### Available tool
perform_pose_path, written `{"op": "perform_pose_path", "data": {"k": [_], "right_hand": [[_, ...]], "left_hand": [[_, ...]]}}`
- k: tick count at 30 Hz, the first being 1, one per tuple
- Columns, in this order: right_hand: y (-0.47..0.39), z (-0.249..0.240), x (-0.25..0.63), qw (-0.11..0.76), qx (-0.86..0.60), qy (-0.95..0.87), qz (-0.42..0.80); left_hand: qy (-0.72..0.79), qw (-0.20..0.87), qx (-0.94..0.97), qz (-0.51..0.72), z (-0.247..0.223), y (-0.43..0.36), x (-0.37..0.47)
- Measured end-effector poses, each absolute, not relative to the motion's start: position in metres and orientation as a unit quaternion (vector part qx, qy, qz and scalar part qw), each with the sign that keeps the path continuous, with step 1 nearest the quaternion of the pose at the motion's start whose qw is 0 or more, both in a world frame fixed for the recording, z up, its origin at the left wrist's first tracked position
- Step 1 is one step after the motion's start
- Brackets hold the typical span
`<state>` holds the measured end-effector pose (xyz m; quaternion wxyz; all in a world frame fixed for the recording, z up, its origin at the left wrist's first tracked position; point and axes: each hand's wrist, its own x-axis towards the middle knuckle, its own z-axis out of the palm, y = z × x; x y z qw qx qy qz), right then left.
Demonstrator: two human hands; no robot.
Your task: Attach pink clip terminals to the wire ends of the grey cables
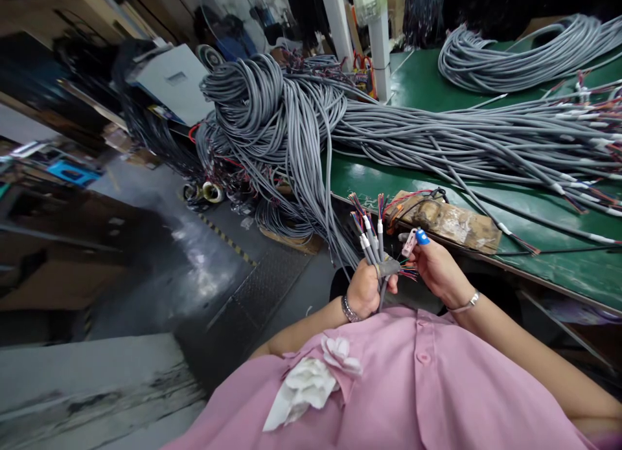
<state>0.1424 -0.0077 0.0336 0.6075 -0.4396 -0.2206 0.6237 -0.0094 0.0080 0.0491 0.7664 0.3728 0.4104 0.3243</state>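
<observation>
My left hand (364,289) is closed around several grey cables (373,248) in front of my body. Their stripped ends fan upward, with white bands and thin coloured wires. One more grey cable end (389,267) lies across the bundle, its coloured wires (409,272) pointing right. Beside it, my right hand (440,272) pinches a small pale pink, flat piece (409,243) with dark marks, whose kind I cannot make out. A blue cover (422,236) wraps the thumb tip. Its other fingers are partly hidden near the coloured wires.
A green workbench (359,171) carries a long spread of grey cables (437,129) and a cable coil (515,58). Another heap (247,94) hangs over the bench's left end. A worn wooden block (449,223) with a dark lead sits at the front edge.
</observation>
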Motion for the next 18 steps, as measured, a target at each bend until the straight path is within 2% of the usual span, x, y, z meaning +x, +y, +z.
{"op": "perform_pose_path", "data": {"k": [6, 11, 18], "right_hand": [[-0.008, 0.032, 0.141, 0.621, -0.45, -0.226, 0.601], [-0.009, 0.022, 0.142, 0.641, -0.54, -0.249, 0.486], [-0.008, 0.03, 0.136, 0.616, -0.494, -0.269, 0.552]], "left_hand": [[0.403, 0.769, 0.375, 0.324, 0.047, 0.009, -0.009], [0.403, 0.771, 0.369, 0.326, 0.046, 0.009, -0.009], [0.402, 0.77, 0.371, 0.328, 0.046, 0.008, -0.01]]}}
